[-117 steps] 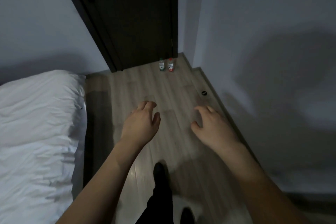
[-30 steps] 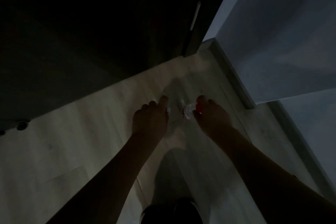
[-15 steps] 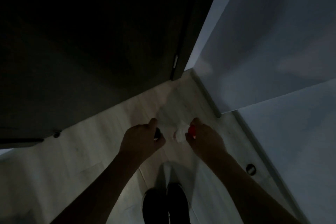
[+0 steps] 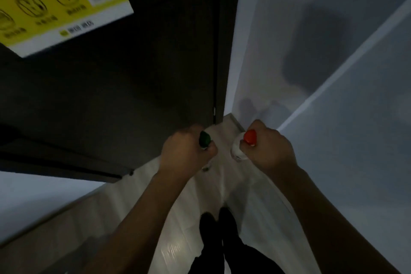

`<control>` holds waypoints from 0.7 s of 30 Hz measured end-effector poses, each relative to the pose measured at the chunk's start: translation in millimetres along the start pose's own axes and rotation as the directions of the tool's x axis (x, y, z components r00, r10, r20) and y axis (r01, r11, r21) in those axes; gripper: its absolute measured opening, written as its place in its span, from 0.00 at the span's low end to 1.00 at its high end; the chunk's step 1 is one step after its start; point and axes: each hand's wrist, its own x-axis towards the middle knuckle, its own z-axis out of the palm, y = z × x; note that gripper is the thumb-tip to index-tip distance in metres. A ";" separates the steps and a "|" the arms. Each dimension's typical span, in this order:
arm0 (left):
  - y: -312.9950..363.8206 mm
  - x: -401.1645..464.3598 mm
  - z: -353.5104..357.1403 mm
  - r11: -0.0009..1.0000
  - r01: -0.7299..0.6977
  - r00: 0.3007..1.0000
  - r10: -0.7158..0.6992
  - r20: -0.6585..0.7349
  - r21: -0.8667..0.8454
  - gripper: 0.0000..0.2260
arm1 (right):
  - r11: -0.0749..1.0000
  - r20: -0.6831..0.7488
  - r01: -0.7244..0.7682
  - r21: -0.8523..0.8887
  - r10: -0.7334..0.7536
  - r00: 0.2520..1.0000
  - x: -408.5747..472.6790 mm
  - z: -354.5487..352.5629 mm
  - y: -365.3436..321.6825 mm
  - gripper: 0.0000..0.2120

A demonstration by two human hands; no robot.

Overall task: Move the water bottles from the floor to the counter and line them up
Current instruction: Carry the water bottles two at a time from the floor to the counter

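We hold one bottle in each fist. Our left hand (image 4: pixel 185 153) grips the green-capped bottle (image 4: pixel 204 139); our right hand (image 4: pixel 270 150) grips the red-capped bottle (image 4: pixel 241 145). Both long axes run roughly vertical, caps toward us (bodies mostly hidden below the fingers). The bottles hang side by side, apart, above the floor (image 4: pixel 178 218) beside the dark door (image 4: pixel 133 87).

Green bottle cap (image 4: pixel 204 138), red bottle cap (image 4: pixel 250 137), yellow poster (image 4: pixel 55 2).

Both forearms reach forward and down, side by side. The left hand (image 4: pixel 185 154) is curled into a fist around a green-capped bottle (image 4: pixel 204 138). The right hand (image 4: pixel 270 150) grips a red-capped bottle (image 4: pixel 250 137) the same way.
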 end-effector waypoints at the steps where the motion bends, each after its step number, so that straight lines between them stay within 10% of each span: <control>1: 6.9 -2.7 -10.1 1.000 -0.005 1.000 0.005 -0.023 -0.008 0.09 | 1.000 0.002 -0.019 -0.002 0.019 1.000 -5.8 -11.8 -2.1 0.07; 11: 51.3 -10.3 -54.1 0.997 -0.073 0.987 0.073 -0.141 0.001 0.08 | 0.996 -0.065 -0.082 -0.026 0.081 0.995 -36.6 -53.8 -9.8 0.13; 21: 67.9 2.5 -37.7 0.960 -0.254 0.966 0.258 0.023 -0.117 0.08 | 0.961 -0.269 -0.265 0.075 0.275 0.923 -73.0 -63.5 2.2 0.11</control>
